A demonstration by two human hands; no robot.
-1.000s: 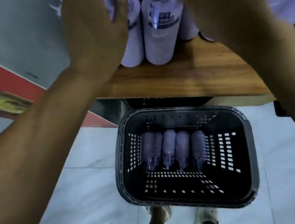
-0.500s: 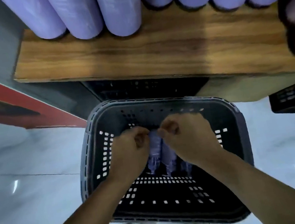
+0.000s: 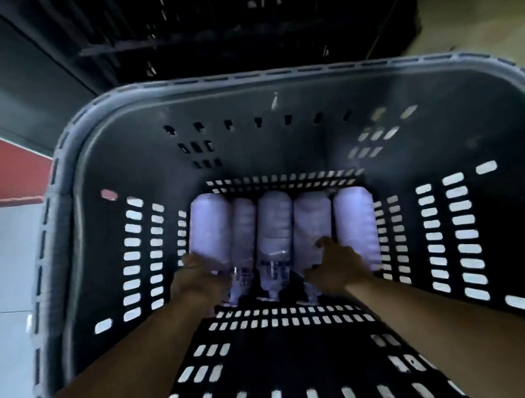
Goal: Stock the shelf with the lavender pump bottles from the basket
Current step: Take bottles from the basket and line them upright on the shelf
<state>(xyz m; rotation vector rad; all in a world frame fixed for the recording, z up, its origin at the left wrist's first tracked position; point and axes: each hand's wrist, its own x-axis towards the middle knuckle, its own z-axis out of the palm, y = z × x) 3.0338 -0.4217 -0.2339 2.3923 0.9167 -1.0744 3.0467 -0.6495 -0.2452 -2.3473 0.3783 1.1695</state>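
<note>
Both hands are down in the dark grey perforated plastic basket (image 3: 268,76); five lavender plastic pump bottles (image 3: 274,217) lie side by side against the far edge of its floor, necks toward the person; left hand (image 3: 198,280) touches the leftmost, right hand (image 3: 333,267) the fourth; whether either actually grips, I cannot tell.

Left hand (image 3: 198,279), right hand (image 3: 335,268): outstretched, apart.

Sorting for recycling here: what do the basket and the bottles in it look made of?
Basket: moulded plastic, dark grey, dull sheen; the punched slots and thick rolled rim suggest it. Bottles: probably plastic, lavender, smooth, slightly glossy; the middle one looks translucent near its neck, but blur leaves that open.
</note>
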